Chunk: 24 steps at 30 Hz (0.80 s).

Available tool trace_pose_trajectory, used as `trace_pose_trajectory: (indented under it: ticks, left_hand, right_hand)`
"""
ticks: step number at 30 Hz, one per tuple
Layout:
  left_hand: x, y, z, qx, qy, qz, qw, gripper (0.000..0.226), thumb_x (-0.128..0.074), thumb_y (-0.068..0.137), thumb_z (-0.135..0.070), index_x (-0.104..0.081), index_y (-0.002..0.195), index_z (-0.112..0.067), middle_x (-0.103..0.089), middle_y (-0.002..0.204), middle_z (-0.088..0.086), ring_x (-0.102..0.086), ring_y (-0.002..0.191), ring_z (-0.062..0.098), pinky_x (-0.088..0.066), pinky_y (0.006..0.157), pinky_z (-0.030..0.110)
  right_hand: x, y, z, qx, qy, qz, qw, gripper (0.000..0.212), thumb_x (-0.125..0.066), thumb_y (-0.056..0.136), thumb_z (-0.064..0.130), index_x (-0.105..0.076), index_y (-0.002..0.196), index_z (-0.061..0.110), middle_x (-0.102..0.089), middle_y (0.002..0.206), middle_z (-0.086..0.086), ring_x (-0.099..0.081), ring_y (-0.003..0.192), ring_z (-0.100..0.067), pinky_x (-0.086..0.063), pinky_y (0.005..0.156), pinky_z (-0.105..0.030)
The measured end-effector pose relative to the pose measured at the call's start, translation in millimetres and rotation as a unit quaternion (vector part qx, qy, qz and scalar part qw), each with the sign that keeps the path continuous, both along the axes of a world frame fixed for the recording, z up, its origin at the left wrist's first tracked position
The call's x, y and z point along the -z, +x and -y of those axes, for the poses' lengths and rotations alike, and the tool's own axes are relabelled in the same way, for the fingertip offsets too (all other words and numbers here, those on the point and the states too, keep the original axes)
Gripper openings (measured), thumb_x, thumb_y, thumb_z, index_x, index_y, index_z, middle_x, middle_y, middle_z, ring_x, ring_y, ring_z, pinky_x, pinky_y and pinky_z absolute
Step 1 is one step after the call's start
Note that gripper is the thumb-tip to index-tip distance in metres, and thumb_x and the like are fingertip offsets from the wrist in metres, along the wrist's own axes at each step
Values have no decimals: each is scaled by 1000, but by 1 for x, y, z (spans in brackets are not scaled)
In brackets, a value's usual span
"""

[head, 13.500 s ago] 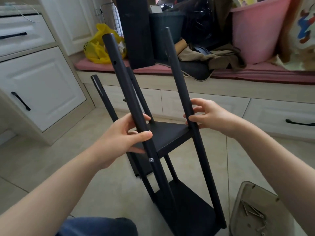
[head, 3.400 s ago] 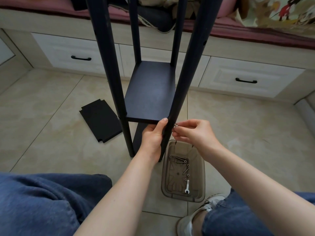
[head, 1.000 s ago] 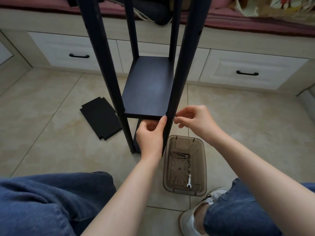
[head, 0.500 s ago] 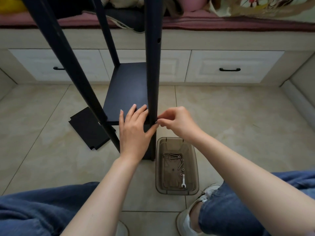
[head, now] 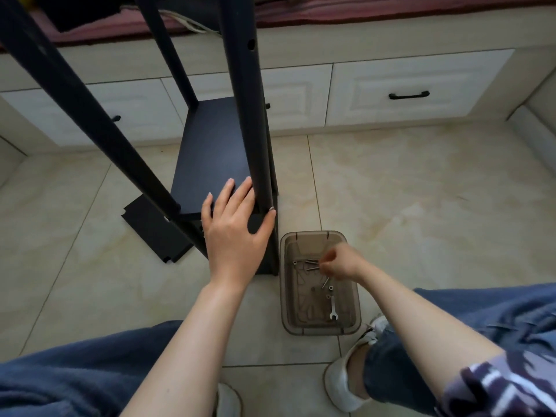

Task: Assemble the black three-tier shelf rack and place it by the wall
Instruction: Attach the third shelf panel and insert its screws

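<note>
The black rack (head: 240,121) stands upright on the tiled floor (head: 421,191) in front of a row of white drawers (head: 418,91), its round posts rising past the top of the view. One shelf board (head: 207,158) is fixed between the posts at mid height. The left hand (head: 234,230) lies on the near end of that shelf, fingers flat on the board and thumb hooked round the near right post (head: 249,115), so its grip is spread open and braced against the frame rather than closed on it. A loose black shelf panel (head: 153,230) lies flat on the floor just left of the rack's foot, partly behind the near left post (head: 78,103).

Just right of the rack's foot sits a smoky clear plastic tray (head: 350,323) holding bolts (head: 311,261) and a small wrench (head: 333,308). The right hand (head: 340,263) is down inside the tray over the bolts, fingers bunched together; it is motion-blurred, and I cannot tell whether its grip has closed on anything.

The person sits on the floor in blue jeans (head: 75,377), with a white shoe (head: 340,383) by the tray's near end.
</note>
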<state>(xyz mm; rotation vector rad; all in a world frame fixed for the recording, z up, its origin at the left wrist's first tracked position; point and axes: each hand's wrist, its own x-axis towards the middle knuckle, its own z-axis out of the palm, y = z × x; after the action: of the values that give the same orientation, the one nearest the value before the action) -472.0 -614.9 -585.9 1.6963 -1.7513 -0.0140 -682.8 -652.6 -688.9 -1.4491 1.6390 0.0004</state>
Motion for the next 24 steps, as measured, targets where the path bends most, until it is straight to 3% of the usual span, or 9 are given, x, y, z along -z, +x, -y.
trace_pose_trajectory:
  ticks: [2,6,13,20,24]
  left_hand:
    - [1,-1,0,-3,-9,-3,1000,51,-51,96,-46,-68,131,-12,-61,143,1,-40,146,20,-12,123,38]
    - [7,-6,2,-14,-30,-29,999,47,-54,95,-42,-70,127,-12,-63,140,1,-42,144,19,-14,124,41]
    - [14,-10,5,-32,-61,-38,997,39,-61,93,-35,-73,121,-10,-66,133,2,-47,140,22,-15,123,41]
    - [16,-10,6,-43,-76,-21,996,36,-64,92,-31,-73,118,-7,-69,129,5,-51,136,25,-21,121,46]
    - [20,-8,8,-43,-84,-7,996,34,-65,92,-30,-74,116,-7,-70,126,6,-53,134,27,-23,120,45]
  right_hand:
    - [29,1,-10,38,21,-6,999,16,-64,92,9,-72,104,1,-73,105,-17,-68,98,-27,-55,92,-40]
    - [75,22,-24,59,32,2,998,24,-60,96,14,-66,117,6,-67,119,-13,-63,111,-28,-50,94,-33]
    - [112,53,-6,72,-25,26,997,25,-56,97,17,-62,120,9,-67,120,-14,-62,113,-32,-49,95,-36]
    - [136,63,6,36,-69,39,996,29,-57,98,19,-60,125,11,-65,122,-15,-61,113,-32,-40,84,-26]
    - [143,63,8,21,-101,24,994,30,-54,99,15,-59,127,10,-63,123,-16,-60,113,-34,-47,90,-34]
